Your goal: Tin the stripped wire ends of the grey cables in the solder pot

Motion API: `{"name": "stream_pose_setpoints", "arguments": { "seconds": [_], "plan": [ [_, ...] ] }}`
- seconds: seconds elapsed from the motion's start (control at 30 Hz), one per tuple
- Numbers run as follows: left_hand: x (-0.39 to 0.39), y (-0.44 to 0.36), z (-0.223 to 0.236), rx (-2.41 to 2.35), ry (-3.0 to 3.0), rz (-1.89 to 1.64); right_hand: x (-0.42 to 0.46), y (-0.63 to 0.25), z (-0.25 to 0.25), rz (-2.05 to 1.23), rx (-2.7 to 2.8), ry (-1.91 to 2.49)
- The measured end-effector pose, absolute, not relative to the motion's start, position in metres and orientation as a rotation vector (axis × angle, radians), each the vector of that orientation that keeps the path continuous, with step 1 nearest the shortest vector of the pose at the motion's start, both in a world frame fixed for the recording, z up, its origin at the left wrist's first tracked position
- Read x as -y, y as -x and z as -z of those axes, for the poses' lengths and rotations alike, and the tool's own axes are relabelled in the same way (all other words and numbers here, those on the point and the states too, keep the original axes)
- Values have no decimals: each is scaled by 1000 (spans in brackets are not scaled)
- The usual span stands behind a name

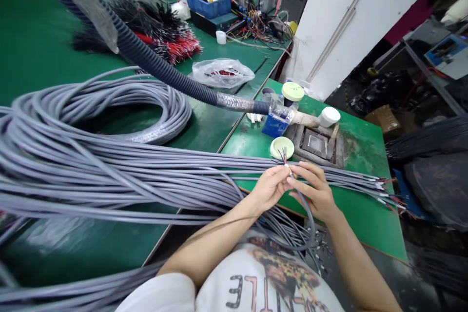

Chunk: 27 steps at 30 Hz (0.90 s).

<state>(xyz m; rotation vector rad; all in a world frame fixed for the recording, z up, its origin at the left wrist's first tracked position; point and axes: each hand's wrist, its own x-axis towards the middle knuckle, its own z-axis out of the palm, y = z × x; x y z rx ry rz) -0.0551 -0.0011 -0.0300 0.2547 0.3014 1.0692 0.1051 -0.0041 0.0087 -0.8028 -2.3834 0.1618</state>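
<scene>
Factory floor with long green-topped workbenches (54,48), a white partition (340,19) rising at the right. Toward the far end of the bench, a blue plastic bin (207,2) and a tangle of coloured wires (256,29), with a heap of black-and-red wire bundles (161,34) and a clear plastic bag (222,72) nearer. Crossing the view, a black corrugated conduit (153,58), its end wrapped in clear tape beside a blue block (274,126) on a smaller green bench (365,165). On that bench, two pale green round lids (292,91), a white cap (329,116) and a recessed metal plate (316,144).

Across the foreground, a thick sheaf of grey sheathed cables (109,175) spanning both benches, with a loose coil (146,102) behind it.

Left hand (268,187) and right hand (314,191) both nearly closed in a pinch, fingertips meeting on a grey cable end (290,171) just above the smaller bench. Thin coloured cores (284,156) fanning upward from it, close beside the nearer lid. Rest of that cable looping down past the right hand, above a white printed T-shirt (256,278).
</scene>
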Motion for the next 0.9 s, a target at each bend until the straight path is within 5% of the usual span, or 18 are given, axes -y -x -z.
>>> {"name": "stream_pose_setpoints", "arguments": {
  "seconds": [0.43, 0.67, 0.9],
  "plan": [
    [24, 81, -1, -663, -952, -1218, -27, -111, -34, -65, 1958, 1165],
    [41, 87, -18, 204, -1473, -442, -83, -101, -39, -209, 1905, 1391],
    [42, 58, 15, -192, -1862, -598, -109, -85, -32, -338, 1958, 1485]
  ]
}}
